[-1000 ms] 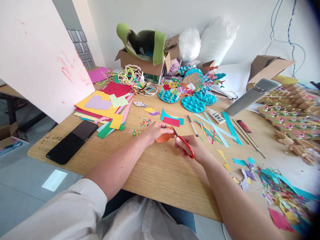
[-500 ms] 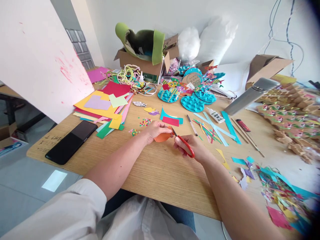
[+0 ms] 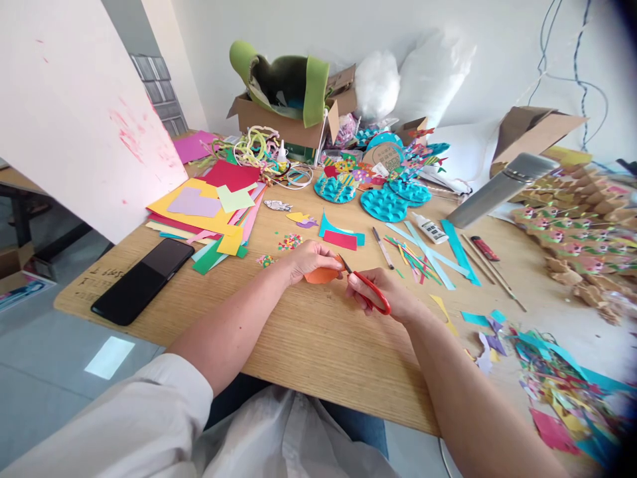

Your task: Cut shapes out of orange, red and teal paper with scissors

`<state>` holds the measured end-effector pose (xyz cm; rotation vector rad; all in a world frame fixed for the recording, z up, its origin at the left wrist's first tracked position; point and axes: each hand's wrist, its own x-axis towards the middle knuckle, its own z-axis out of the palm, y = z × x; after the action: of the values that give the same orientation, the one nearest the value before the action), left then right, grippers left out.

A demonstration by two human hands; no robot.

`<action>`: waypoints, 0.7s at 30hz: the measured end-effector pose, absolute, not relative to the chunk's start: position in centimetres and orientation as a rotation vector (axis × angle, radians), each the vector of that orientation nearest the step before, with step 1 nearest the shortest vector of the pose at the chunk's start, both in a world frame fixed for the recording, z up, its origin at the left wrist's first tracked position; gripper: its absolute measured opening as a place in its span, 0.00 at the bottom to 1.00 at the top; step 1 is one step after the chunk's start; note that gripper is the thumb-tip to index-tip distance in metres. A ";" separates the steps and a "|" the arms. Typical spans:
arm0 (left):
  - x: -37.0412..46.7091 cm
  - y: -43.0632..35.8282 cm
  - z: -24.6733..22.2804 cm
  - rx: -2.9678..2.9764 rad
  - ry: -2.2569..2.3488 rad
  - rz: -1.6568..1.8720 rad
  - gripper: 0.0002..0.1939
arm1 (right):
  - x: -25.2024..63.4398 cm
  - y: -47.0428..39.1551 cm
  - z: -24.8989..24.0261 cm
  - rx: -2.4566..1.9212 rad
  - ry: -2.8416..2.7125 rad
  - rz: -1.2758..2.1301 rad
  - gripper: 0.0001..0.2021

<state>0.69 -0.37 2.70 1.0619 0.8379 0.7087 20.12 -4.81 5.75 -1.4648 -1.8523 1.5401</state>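
Pinched in my left hand (image 3: 309,260) is a small piece of orange paper (image 3: 322,275), held above the middle of the wooden table (image 3: 318,338). My right hand (image 3: 377,292) grips red-handled scissors (image 3: 371,291), whose blades point up and left and meet the paper's right edge by my left fingertips. Just beyond the hands lie a dark pink paper rectangle (image 3: 340,239) and a blue cut piece (image 3: 326,224). Small coloured paper bits (image 3: 290,241) are near my left hand.
A black phone (image 3: 142,281) and stacked coloured paper (image 3: 199,206) lie left. Right are a pen (image 3: 383,247), glue bottle (image 3: 429,228), metal flask (image 3: 501,188) and paper scraps (image 3: 562,385). Blue egg-tray crafts (image 3: 383,204) and a cardboard box (image 3: 279,126) stand behind.
My right hand and the scissors have shifted slightly right. The orange paper is tilted a little differently in my left hand, which has hardly moved.
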 end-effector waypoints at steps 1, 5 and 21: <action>0.7 -0.4 2.7 1.066 0.840 0.705 0.10 | 20.1 -4.8 5.7 -1.464 -1.860 1.536 0.33; 0.6 -0.4 2.9 1.057 0.840 0.693 0.10 | 20.1 -4.8 5.8 -1.479 -1.878 1.535 0.32; 0.6 -0.4 2.9 1.013 0.856 0.684 0.09 | 20.3 -4.7 5.4 -1.420 -1.936 1.511 0.32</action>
<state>0.57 -0.39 2.88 1.0134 0.8561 0.6837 20.26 -4.68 5.44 -1.4202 -1.9361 1.5106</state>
